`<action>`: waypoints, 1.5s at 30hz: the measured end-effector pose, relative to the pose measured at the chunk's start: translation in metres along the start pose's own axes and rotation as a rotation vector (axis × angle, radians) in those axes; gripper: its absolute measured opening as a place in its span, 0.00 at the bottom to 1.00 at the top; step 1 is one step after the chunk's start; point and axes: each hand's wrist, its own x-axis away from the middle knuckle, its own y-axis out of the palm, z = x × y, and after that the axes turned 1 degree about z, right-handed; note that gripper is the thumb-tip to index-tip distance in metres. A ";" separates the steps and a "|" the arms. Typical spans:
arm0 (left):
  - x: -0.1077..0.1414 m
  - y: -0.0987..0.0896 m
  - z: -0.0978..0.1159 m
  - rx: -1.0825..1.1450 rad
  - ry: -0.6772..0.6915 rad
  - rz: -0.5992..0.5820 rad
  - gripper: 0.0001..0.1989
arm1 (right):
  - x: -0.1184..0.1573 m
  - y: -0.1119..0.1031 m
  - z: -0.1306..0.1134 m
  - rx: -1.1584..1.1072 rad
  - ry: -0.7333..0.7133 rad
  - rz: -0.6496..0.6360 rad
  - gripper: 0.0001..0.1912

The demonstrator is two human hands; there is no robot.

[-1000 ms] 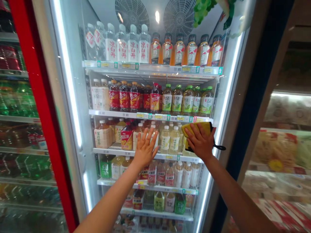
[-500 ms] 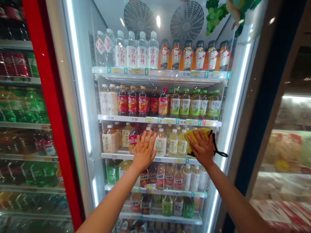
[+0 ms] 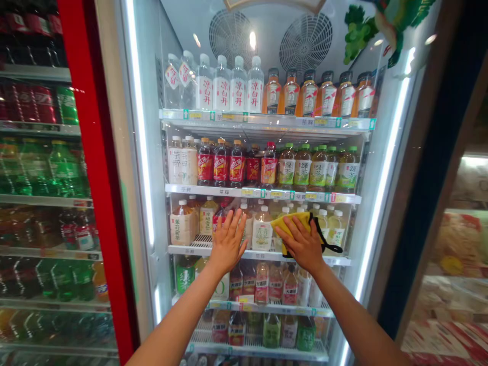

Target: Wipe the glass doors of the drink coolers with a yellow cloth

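Note:
Both hands reach out to the glass door (image 3: 263, 25) of an upright drinks cooler. My left hand (image 3: 227, 244) lies flat on the glass with its fingers stretched out, in front of the third shelf's bottles. Under the palm and fingers of my right hand (image 3: 303, 244), a yellow cloth (image 3: 280, 222) with a black edge and a black hanging loop is pressed to the pane. The cloth is partly folded and covers some pale drink bottles behind it. A white-capped bottle (image 3: 262, 231) shows between the two hands, inside the cooler.
Bottled drinks fill several shelves behind the glass. Bright light strips (image 3: 141, 127) run down both sides. A red-framed cooler (image 3: 86, 127) stands at left; shelves of packaged goods (image 3: 453, 244) are at right. Green plastic grapes (image 3: 356, 35) hang at the upper right.
My right hand has slid the yellow cloth leftward across the glass, closer to my left hand. My left hand stays flat on the pane. The view has shifted slightly.

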 end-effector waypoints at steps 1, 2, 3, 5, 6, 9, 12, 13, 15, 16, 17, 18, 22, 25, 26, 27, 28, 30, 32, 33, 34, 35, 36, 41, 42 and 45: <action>0.002 -0.002 -0.005 -0.006 0.003 0.002 0.43 | -0.004 0.000 0.006 0.016 0.042 0.020 0.27; 0.005 -0.004 -0.010 -0.012 0.002 0.005 0.43 | -0.013 0.001 0.008 0.038 0.109 0.052 0.28; 0.007 -0.005 -0.016 -0.018 -0.001 0.008 0.43 | -0.027 0.004 0.007 0.063 0.192 0.087 0.28; 0.011 -0.009 -0.025 -0.025 -0.012 0.012 0.43 | -0.061 0.014 -0.006 0.103 0.359 0.138 0.29; 0.013 -0.010 -0.029 -0.027 -0.020 0.012 0.43 | -0.079 0.021 -0.018 0.104 0.414 0.135 0.30; 0.017 -0.012 -0.038 -0.022 -0.040 0.005 0.43 | -0.108 0.037 -0.062 0.060 0.388 0.075 0.31; 0.021 -0.013 -0.045 -0.017 -0.047 -0.003 0.44 | -0.090 0.038 -0.088 0.007 0.155 0.015 0.30; 0.023 -0.013 -0.047 -0.017 -0.045 -0.004 0.44 | -0.077 0.035 -0.088 -0.006 0.070 -0.003 0.29; 0.026 -0.013 -0.053 -0.016 -0.033 -0.007 0.44 | -0.051 0.025 -0.078 -0.013 -0.039 -0.034 0.26; 0.027 -0.014 -0.057 -0.016 -0.023 -0.008 0.44 | -0.042 0.020 -0.069 -0.008 -0.050 -0.047 0.25; 0.027 -0.014 -0.061 -0.017 -0.013 -0.007 0.44 | -0.039 0.017 -0.059 0.005 -0.021 -0.052 0.25; 0.027 -0.015 -0.065 -0.019 -0.006 -0.004 0.45 | -0.041 0.015 -0.050 0.029 0.041 -0.047 0.25; 0.020 -0.014 -0.080 -0.029 -0.005 0.011 0.45 | -0.090 0.025 -0.045 0.122 0.364 0.087 0.28; 0.016 -0.011 -0.084 -0.017 0.005 0.000 0.46 | -0.118 0.041 -0.075 0.117 0.417 0.090 0.30; 0.017 -0.010 -0.085 -0.012 0.005 -0.003 0.45 | -0.116 0.044 -0.087 0.098 0.373 0.073 0.31; 0.017 -0.009 -0.085 -0.008 0.003 -0.006 0.45 | -0.108 0.046 -0.097 0.072 0.299 0.050 0.30; 0.018 -0.009 -0.086 -0.004 0.002 -0.011 0.45 | -0.096 0.045 -0.104 0.043 0.202 0.024 0.30; 0.021 -0.009 -0.088 0.005 0.005 -0.023 0.45 | -0.065 0.040 -0.109 -0.013 0.000 -0.030 0.28; 0.025 -0.011 -0.094 0.010 0.014 -0.022 0.45 | -0.041 0.032 -0.102 -0.033 -0.079 -0.077 0.26; 0.026 -0.013 -0.098 0.008 0.016 -0.014 0.45 | -0.037 0.029 -0.096 -0.025 -0.052 -0.082 0.25; 0.027 -0.015 -0.103 0.005 0.014 -0.004 0.45 | -0.040 0.027 -0.091 -0.005 0.009 -0.072 0.25; 0.028 -0.018 -0.108 0.001 0.009 0.006 0.45 | -0.048 0.027 -0.086 0.021 0.095 -0.047 0.25; 0.029 -0.021 -0.115 -0.003 0.003 0.014 0.45 | -0.062 0.030 -0.085 0.049 0.190 -0.009 0.25; 0.032 -0.033 -0.144 -0.021 -0.018 0.029 0.46 | -0.140 0.058 -0.125 0.111 0.476 0.098 0.28; 0.032 -0.034 -0.148 -0.026 -0.025 0.028 0.46 | -0.144 0.062 -0.138 0.101 0.451 0.082 0.29; 0.036 -0.034 -0.157 -0.033 -0.041 0.012 0.46 | -0.121 0.065 -0.169 0.040 0.219 0.002 0.29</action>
